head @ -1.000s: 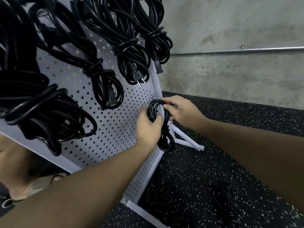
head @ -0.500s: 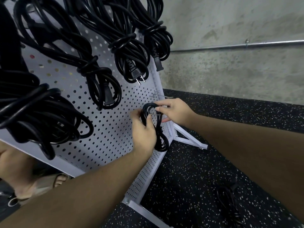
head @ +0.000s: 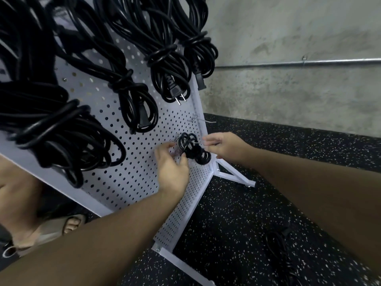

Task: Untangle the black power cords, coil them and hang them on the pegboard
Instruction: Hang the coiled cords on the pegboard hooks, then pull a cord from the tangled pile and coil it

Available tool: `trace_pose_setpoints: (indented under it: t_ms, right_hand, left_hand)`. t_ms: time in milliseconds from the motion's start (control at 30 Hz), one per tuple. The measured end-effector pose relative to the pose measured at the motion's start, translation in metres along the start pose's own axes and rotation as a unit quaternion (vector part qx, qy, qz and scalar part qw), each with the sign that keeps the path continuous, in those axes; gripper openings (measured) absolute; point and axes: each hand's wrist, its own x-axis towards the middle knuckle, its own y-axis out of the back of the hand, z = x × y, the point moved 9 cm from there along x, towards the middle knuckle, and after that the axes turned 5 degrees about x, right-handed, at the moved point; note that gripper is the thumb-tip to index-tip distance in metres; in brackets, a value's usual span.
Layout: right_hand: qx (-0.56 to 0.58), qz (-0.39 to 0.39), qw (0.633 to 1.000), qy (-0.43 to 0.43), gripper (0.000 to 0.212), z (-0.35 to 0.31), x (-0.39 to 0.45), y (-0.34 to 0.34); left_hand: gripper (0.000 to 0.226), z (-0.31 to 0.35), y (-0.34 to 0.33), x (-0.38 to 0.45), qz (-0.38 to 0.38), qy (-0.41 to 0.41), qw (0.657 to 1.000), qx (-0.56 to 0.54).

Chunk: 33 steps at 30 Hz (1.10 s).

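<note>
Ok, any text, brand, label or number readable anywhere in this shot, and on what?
None readable.
Plug bodies on the hanging cords: any moulded marks are too blurred to read.
Pegboard: only holes, no label.
Small coiled cord between the hands: no tag visible.

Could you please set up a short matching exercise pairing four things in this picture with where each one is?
Things
1. small coiled cord
2. empty hook
3. loose cord
4. two-prong plug

Places
A. lying on the speckled floor, lower right
B. on a pegboard hook between the left hand and right hand
C. hanging from a big coil, prongs down
D. sticking out just above the hands

Pairs: 1-B, 2-D, 3-A, 4-C
</note>
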Motion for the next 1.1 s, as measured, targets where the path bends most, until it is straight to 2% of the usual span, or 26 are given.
trace_pose_setpoints:
  t_ms: [133,200,333,433,533,667,767,800,833,900,1000,1100]
  right_hand:
    - [-0.037,0.019,0.997,-0.067,0.029,0.009,-0.040,0.027]
    - [-0.074,0.019,0.993,-0.090,0.029,0.016,-0.059,0.036]
    - [-0.123,-0.002,0.980,-0.155,0.029,0.049,-0.094,0.046]
    - [-0.120,-0.017,0.969,-0.217,0.029,0.095,-0.120,0.046]
    - [-0.102,-0.036,0.953,-0.284,0.032,0.156,-0.143,0.036]
    - [-0.088,-0.064,0.920,-0.376,0.043,0.232,-0.167,0.014]
    - [-0.063,-0.091,0.882,-0.458,0.063,0.281,-0.189,-0.007]
    - [-0.062,-0.104,0.872,-0.474,0.071,0.294,-0.195,-0.015]
    - [-0.068,-0.115,0.865,-0.483,0.079,0.304,-0.200,-0.022]
    - [-0.074,-0.119,0.867,-0.478,0.087,0.319,-0.203,-0.033]
    - [-0.020,-0.088,0.895,-0.436,0.081,0.324,-0.191,-0.047]
    - [0.000,-0.073,0.912,-0.404,0.059,0.317,-0.180,-0.048]
  left_hand:
    - [0.036,0.012,0.008,-0.016,-0.018,-0.011,0.998,0.063]
    - [0.031,0.023,0.001,-0.028,-0.051,-0.048,0.994,0.079]
    - [0.024,0.034,-0.049,-0.061,-0.208,-0.099,0.970,0.075]
    - [0.026,0.019,-0.105,-0.086,-0.339,-0.065,0.931,0.119]
    - [0.030,-0.011,-0.165,-0.115,-0.456,-0.008,0.877,0.147]
    - [0.031,-0.061,-0.227,-0.156,-0.572,0.099,0.800,0.153]
    - [0.020,-0.096,-0.262,-0.182,-0.615,0.176,0.750,0.169]
    - [0.013,-0.102,-0.268,-0.192,-0.634,0.188,0.729,0.177]
    - [0.011,-0.106,-0.275,-0.200,-0.651,0.165,0.715,0.194]
    - [0.023,-0.125,-0.293,-0.205,-0.646,0.166,0.720,0.195]
    - [0.043,-0.131,-0.304,-0.209,-0.645,0.158,0.727,0.173]
    - [0.042,-0.120,-0.305,-0.207,-0.650,0.203,0.726,0.101]
